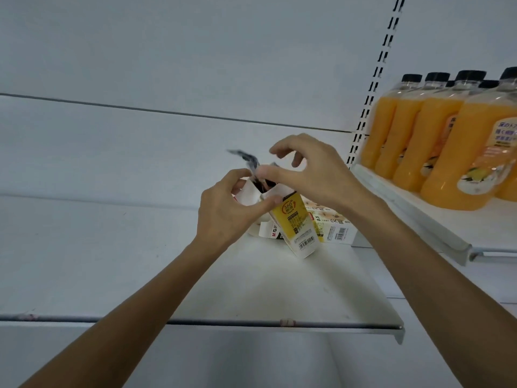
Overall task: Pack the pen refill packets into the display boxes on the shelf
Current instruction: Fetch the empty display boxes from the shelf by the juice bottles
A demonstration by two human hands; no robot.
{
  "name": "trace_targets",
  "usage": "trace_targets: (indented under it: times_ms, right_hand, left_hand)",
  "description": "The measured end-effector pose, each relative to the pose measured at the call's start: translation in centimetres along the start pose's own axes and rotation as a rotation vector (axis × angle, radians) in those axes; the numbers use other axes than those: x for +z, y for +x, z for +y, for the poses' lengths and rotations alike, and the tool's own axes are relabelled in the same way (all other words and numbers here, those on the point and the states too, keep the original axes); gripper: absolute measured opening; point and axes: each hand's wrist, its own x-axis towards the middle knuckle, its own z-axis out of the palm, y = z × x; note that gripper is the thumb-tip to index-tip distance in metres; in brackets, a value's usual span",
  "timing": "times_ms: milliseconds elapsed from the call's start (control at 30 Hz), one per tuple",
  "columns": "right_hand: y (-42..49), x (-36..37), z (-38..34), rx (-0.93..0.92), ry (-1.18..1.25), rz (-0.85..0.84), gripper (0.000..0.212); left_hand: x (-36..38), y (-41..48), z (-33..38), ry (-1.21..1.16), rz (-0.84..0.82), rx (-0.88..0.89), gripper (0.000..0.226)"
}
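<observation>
A tilted display box (296, 222) is gripped at its open mouth by the left hand (226, 211). Just above that hand, 1 blurred refill packet (246, 159) is part-way into the box. The right hand (316, 175) is curled over it with its thumb against it, but a firm pinch cannot be told. Dark packets are seen inside already. Under the right wrist, another box (333, 224) lies on the shelf (279, 292), judged still to be handled.

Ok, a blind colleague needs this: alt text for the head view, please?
A left hand holds a yellow and white box tilted at a white shelf while the right hand handles a blurred packet at its open top. A second box lies behind it; orange bottles stand to the right.
</observation>
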Motion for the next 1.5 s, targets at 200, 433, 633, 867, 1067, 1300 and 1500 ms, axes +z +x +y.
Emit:
trace_targets:
  times_ms: [200,433,633,867,1067,1300,1500]
  right_hand:
    - [-3.6,2.8,6.6,0.164,0.296,-0.319,0.065]
    - [-3.3,3.9,8.5,0.254,0.322,-0.051,0.044]
    - [-3.6,3.4,10.7,0.311,0.178,0.177,0.048]
    - [-5.7,3.0,13.5,0.354,0.045,0.304,0.049]
    - [-6.1,1.9,14.3,0.304,0.049,0.261,0.043]
    - [-5.7,2.1,13.1,0.249,0.073,0.183,0.044]
    - [-4.9,4.3,12.2,0.221,-0.055,0.14,0.05]
  left_hand:
    - [-0.1,-0.1,-0.3,-0.163,-0.057,-0.014,0.048]
    - [-0.3,0.0,-1.1,-0.116,0.073,-0.006,0.08]
    - [3.1,-1.4,-2.6,0.178,-0.04,0.122,0.025]
    - [11.9,0.3,-1.2,0.816,-0.539,0.342,0.057]
    - [9.9,0.0,-3.3,0.885,-0.359,0.637,0.067]
    - [2.9,-0.2,-4.3,0.738,-0.213,0.314,0.021]
    - [7.2,0.4,-0.3,1.024,-0.457,-0.338,0.081]
